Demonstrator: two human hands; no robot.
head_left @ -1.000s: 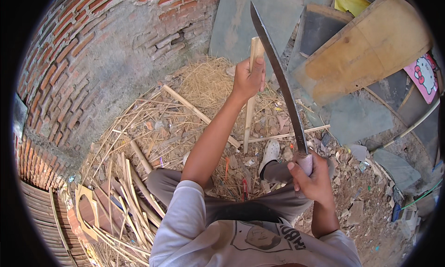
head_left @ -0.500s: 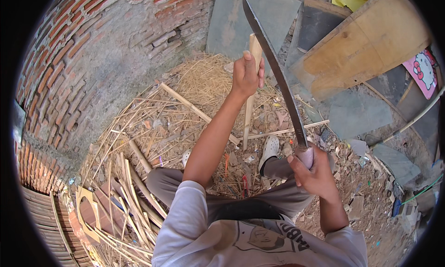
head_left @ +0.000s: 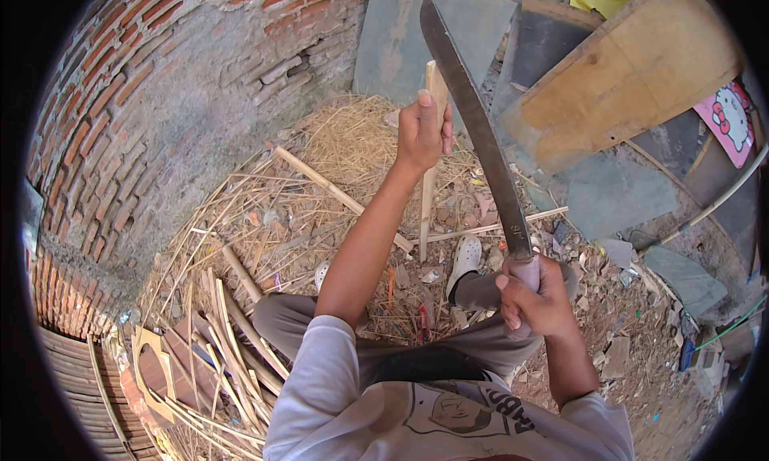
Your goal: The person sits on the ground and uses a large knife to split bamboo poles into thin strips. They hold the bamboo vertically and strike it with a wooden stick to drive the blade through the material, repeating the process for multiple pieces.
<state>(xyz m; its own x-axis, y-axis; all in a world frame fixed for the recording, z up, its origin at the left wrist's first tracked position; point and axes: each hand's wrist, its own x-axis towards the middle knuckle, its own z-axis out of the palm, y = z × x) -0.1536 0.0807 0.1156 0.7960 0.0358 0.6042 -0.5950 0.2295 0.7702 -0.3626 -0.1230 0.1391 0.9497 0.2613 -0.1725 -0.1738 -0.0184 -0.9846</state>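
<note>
My left hand point(head_left: 422, 132) is closed round a pale strip of split bamboo point(head_left: 428, 201), which stands up with its lower end toward the littered ground. The strip's top end pokes out above my thumb. In my right hand point(head_left: 538, 297) is the handle of a long machete point(head_left: 481, 120), my fingers wrapped round its grip. The dark blade slants up and to the left, its tip well above the bamboo's top. In this view the blade passes just right of the bamboo; whether they touch I cannot tell.
A bamboo pole point(head_left: 332, 190) lies beyond my left forearm, near a heap of shavings point(head_left: 340, 136). Several split strips point(head_left: 232, 349) are piled at my left. A brick wall point(head_left: 160, 124) rises on the left. Boards, including a brown panel point(head_left: 625, 68), lie at the far right.
The machete has turned slightly, so that more of its blade's flat side shows. My right hand's grip has shifted a little; the left hand and bamboo have hardly moved.
</note>
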